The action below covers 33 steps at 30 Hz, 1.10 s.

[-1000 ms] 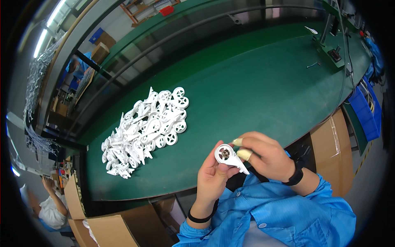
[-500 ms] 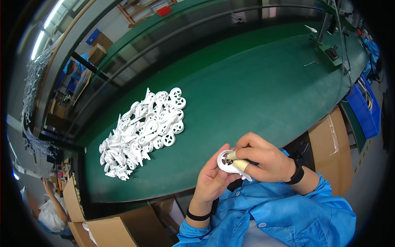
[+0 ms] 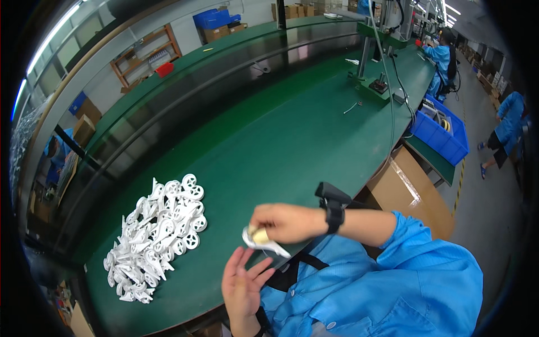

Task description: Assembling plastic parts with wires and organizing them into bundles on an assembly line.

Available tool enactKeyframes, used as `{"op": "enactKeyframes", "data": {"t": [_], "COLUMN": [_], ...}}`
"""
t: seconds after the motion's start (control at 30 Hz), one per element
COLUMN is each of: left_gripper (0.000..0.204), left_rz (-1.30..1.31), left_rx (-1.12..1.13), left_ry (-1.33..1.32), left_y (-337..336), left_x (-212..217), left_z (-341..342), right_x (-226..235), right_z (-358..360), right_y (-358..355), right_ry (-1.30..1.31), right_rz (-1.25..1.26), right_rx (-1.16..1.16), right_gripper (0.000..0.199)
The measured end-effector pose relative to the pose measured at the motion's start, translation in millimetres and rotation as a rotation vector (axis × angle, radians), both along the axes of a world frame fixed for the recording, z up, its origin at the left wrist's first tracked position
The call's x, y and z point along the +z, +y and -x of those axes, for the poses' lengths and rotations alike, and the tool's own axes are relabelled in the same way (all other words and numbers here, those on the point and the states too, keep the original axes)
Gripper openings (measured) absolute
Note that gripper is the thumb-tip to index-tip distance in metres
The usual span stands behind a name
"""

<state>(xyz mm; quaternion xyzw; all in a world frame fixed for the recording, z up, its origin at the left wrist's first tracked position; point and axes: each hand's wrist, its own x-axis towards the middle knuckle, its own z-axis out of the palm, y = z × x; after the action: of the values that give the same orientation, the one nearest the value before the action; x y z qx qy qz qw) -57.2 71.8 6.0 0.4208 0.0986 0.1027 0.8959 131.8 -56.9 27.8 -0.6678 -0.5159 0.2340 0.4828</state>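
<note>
White plastic, moulded into a small part with a round ringed head and a tapering tail [image 3: 264, 242], sits pinched in the fingers of the right hand [image 3: 286, 222], just above the near edge of the green workbench [image 3: 269, 140]. The thumb wears a yellowish finger cot that presses on the part's round end, while the tail pokes out below the fist toward the person's chest. The left hand [image 3: 242, 283] lies just beneath it, palm up and fingers spread, holding nothing; its fingertips come close to the part's tail without clearly touching it. To the left on the bench lies a loose heap of similar white plastic parts [image 3: 154, 236], well apart from both hands. At the bench's right end a blue bin [image 3: 441, 135] holds items too small to tell. A brown cardboard box [image 3: 407, 191] stands below the bench edge, beside the right forearm.
</note>
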Motion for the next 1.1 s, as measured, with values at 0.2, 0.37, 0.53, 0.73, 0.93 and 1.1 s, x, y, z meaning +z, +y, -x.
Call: {"op": "enactKeyframes", "data": {"t": [0.2, 0.37, 0.53, 0.73, 0.93, 1.1], "left_gripper": [0.033, 0.051, 0.047, 0.047, 0.047, 0.047], "left_rz": [-0.435, -0.525, -0.302, -0.116, -0.125, -0.183], "left_rx": [0.193, 0.114, -0.022, -0.105, -0.217, 0.246], "left_ry": [-0.730, -1.096, -1.490, -1.482, -1.166, -1.828], "left_y": [16, -11, -20, -34, -34, -39], "left_x": [42, 126, 140, 147, 155, 169], "left_z": [39, 58, 41, 21, 44, -25], "right_x": [27, 3, -47, -26, -49, -46], "right_z": [-120, -129, -113, -132, -195, -165], "right_y": [43, 21, -19, -16, 4, -7], "right_ry": [0.220, 0.354, 0.298, 0.250, -0.560, -0.272], "right_rz": [-0.291, -0.287, -0.150, 0.130, -0.052, 0.040], "right_rx": [-0.354, -0.682, -0.670, -0.475, -0.569, -0.526], "right_gripper": [0.027, 0.026, 0.022, 0.020, 0.032, 0.029]}}
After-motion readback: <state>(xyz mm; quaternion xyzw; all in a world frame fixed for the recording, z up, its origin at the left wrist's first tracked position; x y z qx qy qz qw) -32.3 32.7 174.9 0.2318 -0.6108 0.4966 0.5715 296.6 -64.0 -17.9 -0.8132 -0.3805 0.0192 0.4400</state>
